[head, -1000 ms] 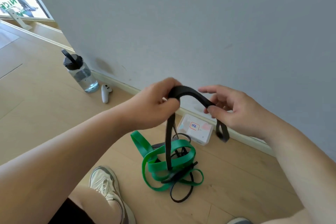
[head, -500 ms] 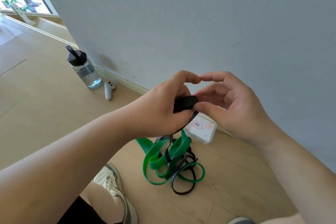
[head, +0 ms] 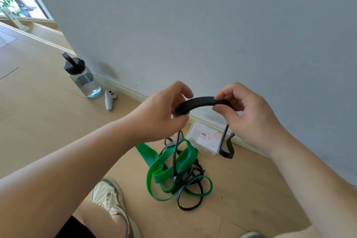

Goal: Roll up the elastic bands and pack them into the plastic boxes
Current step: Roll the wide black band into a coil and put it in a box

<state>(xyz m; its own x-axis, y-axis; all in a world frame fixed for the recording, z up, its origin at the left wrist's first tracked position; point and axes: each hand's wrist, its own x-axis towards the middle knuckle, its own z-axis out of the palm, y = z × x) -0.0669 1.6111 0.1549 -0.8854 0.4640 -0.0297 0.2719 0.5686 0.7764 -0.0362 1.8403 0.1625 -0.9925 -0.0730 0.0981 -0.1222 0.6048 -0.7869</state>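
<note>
I have the black band [head: 201,102] up in front of me, an arch of it stretched flat between my two hands above the floor [head: 48,121]. The left hand [head: 160,116] pinches one end of the arch, thumb below and fingers curled over the top; the right hand [head: 249,116] pinches the other end the same way, fingers [head: 222,95] pressed down on the strap. From the right hand a short loop hangs free, just in front of the box [head: 204,139] that sits against the wall; from the left a long tail drops into the pile, where it tangles with the green band [head: 173,162]. I judge the band light, soft and floppy, rubbery enough not to slip but springy, so any roll will want to uncoil unless I keep it pinched. It lies flat, so I would hold it across its width, near the short free end, and wind from there, letting the long tail feed up. The snag risk I see is the tail dragging the green band along. The box looks shut; I cannot tell for sure.
</note>
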